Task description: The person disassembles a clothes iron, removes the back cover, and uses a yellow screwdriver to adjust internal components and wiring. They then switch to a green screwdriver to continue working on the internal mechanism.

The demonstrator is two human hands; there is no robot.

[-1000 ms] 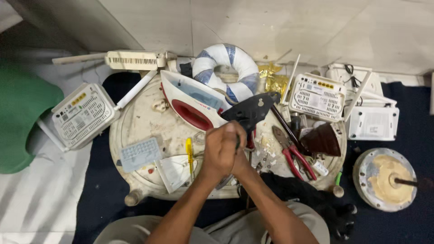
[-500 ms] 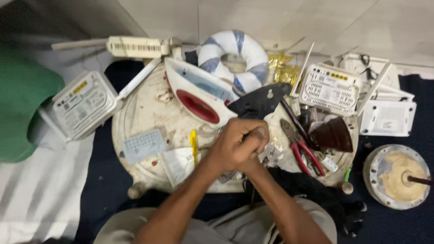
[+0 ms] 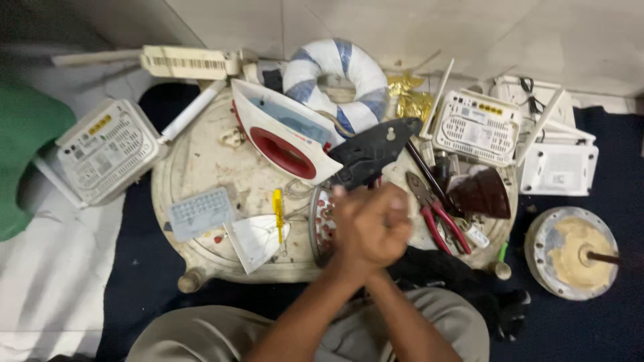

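Round, stained worktop (image 3: 201,167) across the middle of the frame, set on a dark blue mat (image 3: 127,281), with pale floor tiles (image 3: 469,33) along the top. Crowded nearly to every edge; barest patch at centre left, between the iron and the worktop's left rim.

Green cloth (image 3: 27,154) at far left. White router (image 3: 104,151) overhanging the worktop's left edge, another white router (image 3: 477,127) at upper right, a white box (image 3: 558,167) just beyond it. Blue-and-white taped ring (image 3: 335,74) at top centre. White and red clothes iron (image 3: 285,134) tilted on its side left of centre, its dark soleplate part (image 3: 372,151) just right of it. Round metal dish of tan paste (image 3: 570,251) off the worktop at lower right. Dark brown triangular piece (image 3: 483,194) near the right rim. Red-handled pliers (image 3: 436,214) right of the hands. Small grey keypad panel (image 3: 200,212) at lower left, yellow-handled screwdriver (image 3: 278,208) beside it.

Both forearms up from the bottom edge, converging at centre. Left hand (image 3: 355,224) and right hand (image 3: 389,221) clasped tightly together, blurred, just below the soleplate part and over a round metal part (image 3: 320,221). Each grip closed; whatever sits inside hidden, so cannot tell.
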